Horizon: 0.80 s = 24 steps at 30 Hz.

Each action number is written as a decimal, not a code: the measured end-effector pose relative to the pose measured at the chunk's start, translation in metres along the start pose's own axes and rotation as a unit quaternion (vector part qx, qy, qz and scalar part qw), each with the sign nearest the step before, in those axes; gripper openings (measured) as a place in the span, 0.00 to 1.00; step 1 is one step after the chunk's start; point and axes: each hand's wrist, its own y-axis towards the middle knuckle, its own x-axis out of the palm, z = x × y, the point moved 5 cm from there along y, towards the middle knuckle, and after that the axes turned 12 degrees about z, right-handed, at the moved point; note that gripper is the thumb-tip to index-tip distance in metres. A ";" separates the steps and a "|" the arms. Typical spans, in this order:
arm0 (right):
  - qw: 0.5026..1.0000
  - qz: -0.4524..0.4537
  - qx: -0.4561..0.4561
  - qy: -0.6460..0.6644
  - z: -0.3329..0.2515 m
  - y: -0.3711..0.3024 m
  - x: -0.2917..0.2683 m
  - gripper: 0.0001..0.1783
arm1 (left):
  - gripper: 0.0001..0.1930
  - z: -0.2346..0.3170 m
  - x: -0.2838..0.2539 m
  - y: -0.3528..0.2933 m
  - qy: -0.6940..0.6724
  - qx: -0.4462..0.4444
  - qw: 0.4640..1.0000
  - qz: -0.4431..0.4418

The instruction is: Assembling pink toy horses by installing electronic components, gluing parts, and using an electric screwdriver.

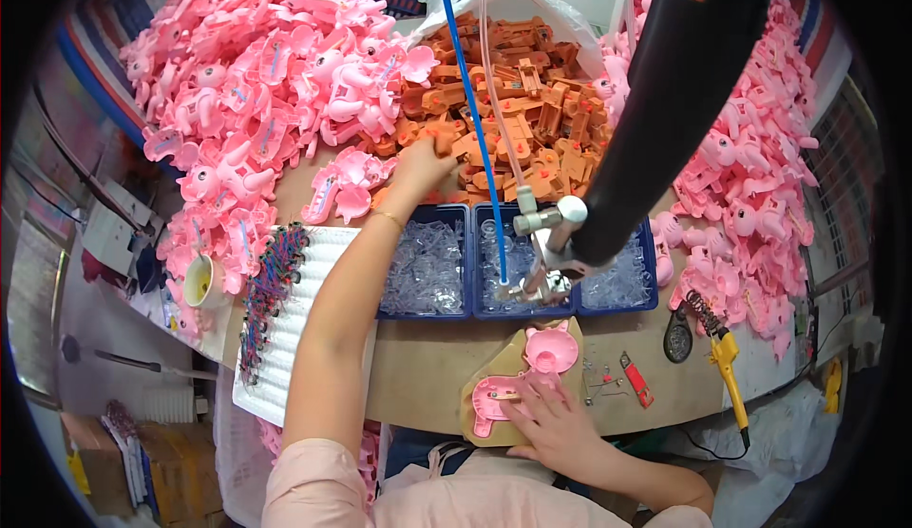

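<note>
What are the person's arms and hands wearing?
The left hand and right hand wear no gloves. A thin, gold-coloured bracelet circles the left wrist. The left sleeve is plain pale pink and short, ending above the elbow.

Through the head camera, I see my left hand (422, 167) holding an orange part (440, 136), my right hand (559, 424) on a pink shell (551, 349).

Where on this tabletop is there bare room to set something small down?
Bare tabletop shows between the white tray and tan block, in front of the blue bins, and between the red tool and yellow soldering iron. Pink shells crowd both sides; orange parts crowd behind the bins. The right hand partly covers the block.
</note>
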 end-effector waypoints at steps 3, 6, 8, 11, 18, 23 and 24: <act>0.999 -0.042 -0.022 -0.017 -0.001 -0.003 0.006 0.37 | 0.21 -0.017 -0.030 -0.021 -0.343 -0.068 0.937 0.010; 0.995 0.013 0.004 0.094 0.019 0.000 -0.005 0.32 | 0.26 -0.001 -0.050 -0.097 -0.548 -0.103 0.815 -0.159; 0.959 0.068 0.068 0.266 0.032 0.013 -0.020 0.26 | 0.28 0.020 -0.075 -0.168 -0.600 -0.219 0.718 -0.278; 0.876 0.089 0.201 0.429 0.042 0.054 -0.043 0.26 | 0.28 0.048 -0.093 -0.246 -0.592 -0.297 0.650 -0.373; 0.841 0.077 0.195 0.499 0.038 0.059 -0.022 0.25 | 0.28 0.051 -0.063 -0.296 -0.668 -0.342 0.590 -0.299; 0.955 0.282 -0.047 0.082 0.028 0.025 -0.047 0.19 | 0.25 0.062 -0.053 -0.304 -0.588 -0.325 0.670 -0.314; 0.956 0.280 -0.043 0.080 0.027 0.022 -0.050 0.19 | 0.25 0.067 -0.054 -0.304 -0.565 -0.303 0.694 -0.328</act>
